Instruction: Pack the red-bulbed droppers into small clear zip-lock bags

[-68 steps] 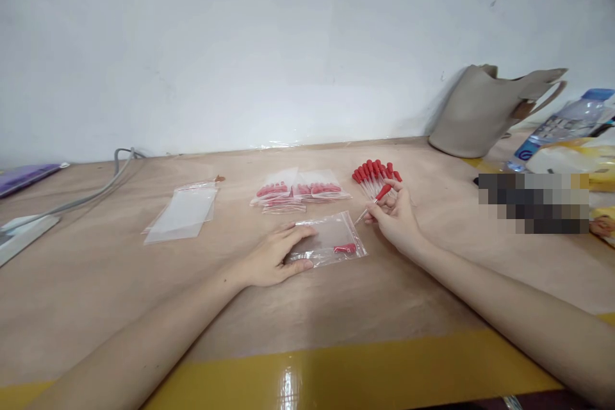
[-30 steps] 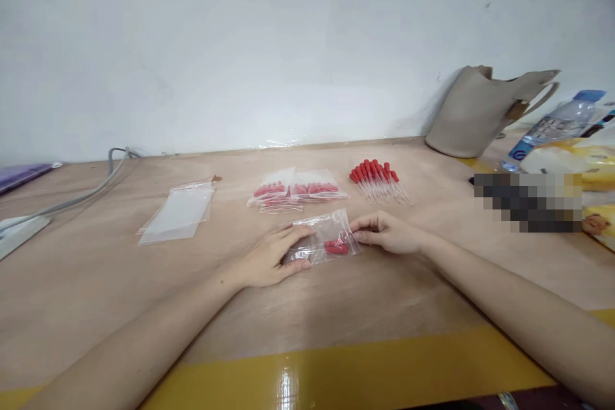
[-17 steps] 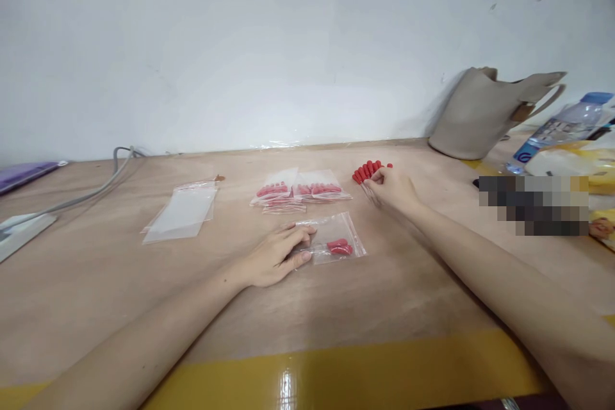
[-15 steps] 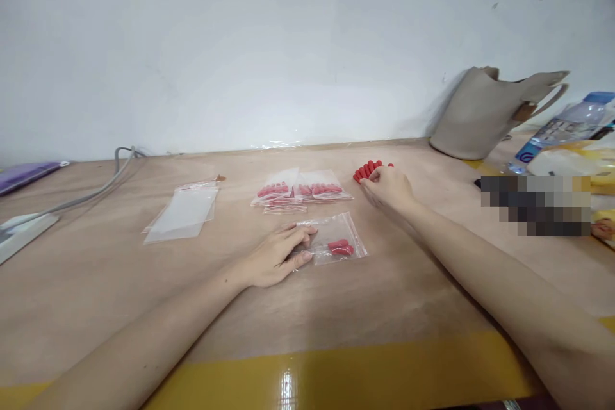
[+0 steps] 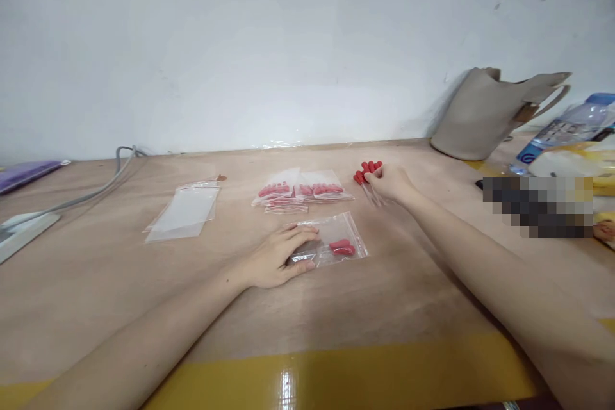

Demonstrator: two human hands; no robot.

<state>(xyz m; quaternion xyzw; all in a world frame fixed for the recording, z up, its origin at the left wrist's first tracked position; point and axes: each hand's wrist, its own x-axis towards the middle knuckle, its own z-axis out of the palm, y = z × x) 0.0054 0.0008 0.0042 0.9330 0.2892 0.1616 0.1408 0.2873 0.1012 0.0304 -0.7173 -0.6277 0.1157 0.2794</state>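
Loosely splayed left hand [image 5: 281, 257] on glossy clear bag [image 5: 331, 230] — right hand [image 5: 394, 183] at bulbous red-topped droppers [image 5: 371, 167], its grip unclear.

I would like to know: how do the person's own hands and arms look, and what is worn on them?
The left hand and right hand wear no visible gloves. No sleeve or watch shows on either forearm. A small spot marks the left wrist area.

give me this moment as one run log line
left hand: spread on zip bag; red bulbs: inside it; right hand: at red-bulbed droppers, grip unclear; filled bags: beyond zip bag; flat bags: left of those
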